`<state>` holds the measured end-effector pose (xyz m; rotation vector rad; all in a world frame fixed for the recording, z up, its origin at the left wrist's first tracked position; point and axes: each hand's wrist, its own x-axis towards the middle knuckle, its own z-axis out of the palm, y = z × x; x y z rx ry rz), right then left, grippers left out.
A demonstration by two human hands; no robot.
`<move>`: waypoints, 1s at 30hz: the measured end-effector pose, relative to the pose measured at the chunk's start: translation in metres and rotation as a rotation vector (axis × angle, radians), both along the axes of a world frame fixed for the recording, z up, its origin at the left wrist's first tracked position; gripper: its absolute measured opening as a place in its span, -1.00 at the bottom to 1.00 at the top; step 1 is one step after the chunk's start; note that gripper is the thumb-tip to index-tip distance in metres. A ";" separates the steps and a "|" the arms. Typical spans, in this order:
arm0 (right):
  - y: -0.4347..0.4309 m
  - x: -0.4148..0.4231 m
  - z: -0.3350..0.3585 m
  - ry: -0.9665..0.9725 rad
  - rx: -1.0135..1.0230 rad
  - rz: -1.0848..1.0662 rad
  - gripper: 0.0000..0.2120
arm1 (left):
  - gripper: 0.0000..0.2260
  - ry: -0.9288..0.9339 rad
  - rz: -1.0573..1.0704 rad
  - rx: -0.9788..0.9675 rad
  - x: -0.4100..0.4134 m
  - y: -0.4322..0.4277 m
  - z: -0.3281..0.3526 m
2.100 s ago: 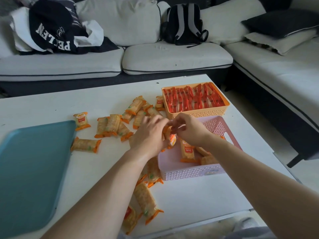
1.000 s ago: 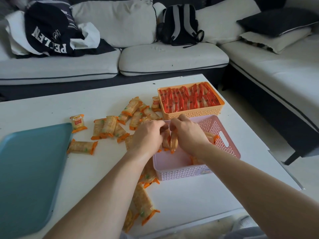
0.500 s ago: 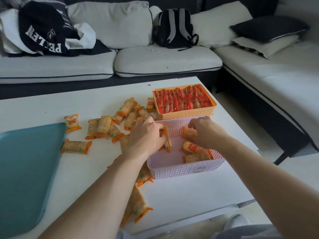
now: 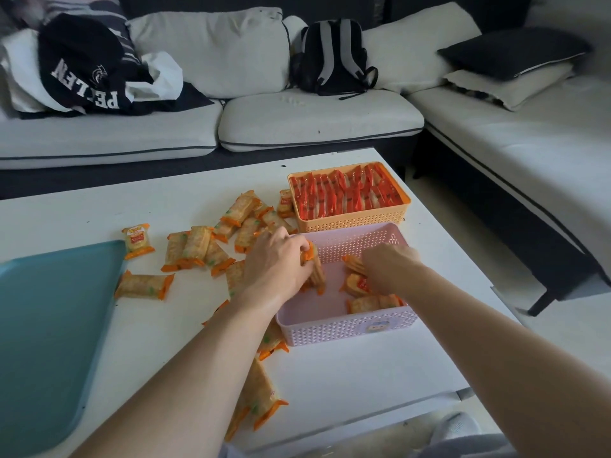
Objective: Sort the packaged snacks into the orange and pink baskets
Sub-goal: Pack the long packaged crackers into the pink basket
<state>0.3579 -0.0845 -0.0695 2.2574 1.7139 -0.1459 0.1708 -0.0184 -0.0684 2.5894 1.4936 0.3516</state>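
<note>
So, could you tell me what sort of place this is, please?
Most likely a home living room: a white corner sofa, a backpack and clothing left on it, and a low white coffee table in front.

White letters on the dark garment (image 4: 82, 77) on the sofa (image 4: 297, 120) stood upside down and read "PE LEN", perhaps "PELLEN" across a fold. Red labels on the packets (image 4: 137, 239) and a sticker (image 4: 377, 326) on the pink basket (image 4: 330, 333) were too small to read.

The teal tray (image 4: 49, 325) is cut by the left edge, and the right hand (image 4: 386, 266) hides its own fingers.
</note>
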 end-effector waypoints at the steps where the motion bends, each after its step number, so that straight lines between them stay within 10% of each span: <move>1: -0.001 0.000 -0.002 0.010 -0.020 0.015 -0.74 | -0.72 0.005 0.003 0.002 0.001 0.000 0.000; 5: 0.006 0.005 0.000 0.155 0.090 -0.007 -0.81 | -0.72 -0.005 0.001 0.001 0.000 0.001 -0.001; 9: 0.012 0.002 0.008 0.690 0.270 -0.286 -0.57 | -0.68 -0.021 -0.006 -0.014 -0.001 0.003 -0.003; 13: 0.013 -0.014 0.009 0.804 0.304 -0.393 -0.84 | -0.66 -0.036 -0.018 -0.017 -0.001 0.003 -0.005; 20: 0.029 -0.027 0.021 1.637 0.314 -0.835 -0.72 | -0.56 -0.031 -0.147 0.075 0.002 0.002 -0.009; 30: 0.006 0.001 -0.014 0.300 0.041 -0.113 -0.70 | -0.64 -0.039 -0.195 0.121 0.006 0.004 -0.012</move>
